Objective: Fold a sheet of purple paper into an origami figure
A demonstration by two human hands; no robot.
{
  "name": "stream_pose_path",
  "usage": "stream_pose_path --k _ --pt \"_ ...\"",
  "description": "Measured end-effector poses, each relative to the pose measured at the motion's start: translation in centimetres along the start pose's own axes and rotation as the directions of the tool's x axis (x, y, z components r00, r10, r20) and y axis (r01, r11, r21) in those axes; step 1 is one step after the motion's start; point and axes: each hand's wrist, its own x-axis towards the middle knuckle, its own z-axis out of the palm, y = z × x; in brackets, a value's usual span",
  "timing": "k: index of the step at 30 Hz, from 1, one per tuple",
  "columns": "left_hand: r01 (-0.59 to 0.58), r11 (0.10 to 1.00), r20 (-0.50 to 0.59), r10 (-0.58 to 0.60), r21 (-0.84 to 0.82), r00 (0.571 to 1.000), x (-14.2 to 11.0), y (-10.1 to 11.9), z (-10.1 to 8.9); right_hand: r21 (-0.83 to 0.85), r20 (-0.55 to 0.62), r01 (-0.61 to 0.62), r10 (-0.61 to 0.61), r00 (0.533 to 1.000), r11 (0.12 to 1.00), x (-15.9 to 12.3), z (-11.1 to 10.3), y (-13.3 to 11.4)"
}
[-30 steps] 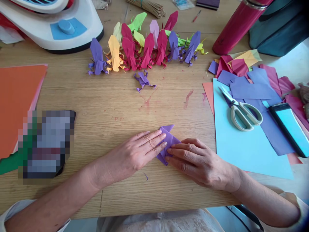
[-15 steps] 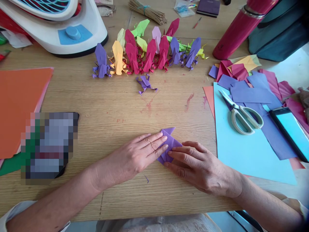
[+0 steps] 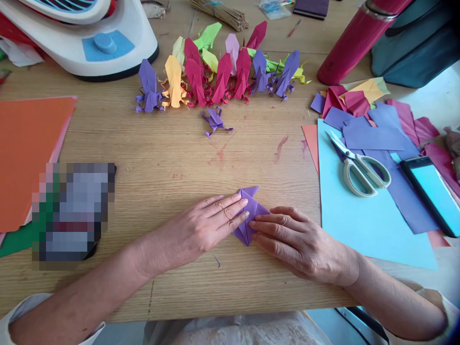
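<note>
A piece of folded purple origami paper (image 3: 253,208) lies on the wooden table in front of me, with several creases and a pointed flap at its top and bottom. My left hand (image 3: 212,220) rests on its left part, fingers stretched out flat on the paper. On the other side, my right hand (image 3: 298,242) has its fingers together, holding the paper's right edge; its thumb is mostly hidden. Farther off lies a small purple origami figure (image 3: 215,120) with thin bent legs.
Behind stand several colourful origami figures (image 3: 196,79). To the right are scissors (image 3: 361,165) on light blue paper (image 3: 359,225), a phone (image 3: 433,191), paper scraps (image 3: 373,136) and a red bottle (image 3: 352,45). Orange sheets (image 3: 28,158), a blurred device (image 3: 77,211) and a white appliance (image 3: 118,28) occupy the left.
My right fingers have shifted slightly on the purple paper, and its lower point now shows more. My left hand stays flat on it. The whole view has moved a little.
</note>
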Motion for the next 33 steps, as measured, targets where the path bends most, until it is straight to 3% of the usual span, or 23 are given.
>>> stream_pose_path --k 19,26,33 --pt "0.005 0.999 0.021 -0.006 0.038 1.000 -0.5 0.1 0.2 -0.021 0.061 -0.001 0.003 0.998 1.000 0.1 0.2 -0.3" --pt "0.067 0.998 -0.109 -0.069 -0.022 0.992 -1.0 -0.1 0.2 -0.023 0.046 -0.014 0.015 0.999 1.000 0.1 0.6 -0.4" --pt "0.095 0.995 -0.165 -0.097 -0.018 0.982 -0.7 -0.4 0.4 -0.017 0.034 -0.010 0.011 0.999 1.000 0.1 0.6 -0.3"
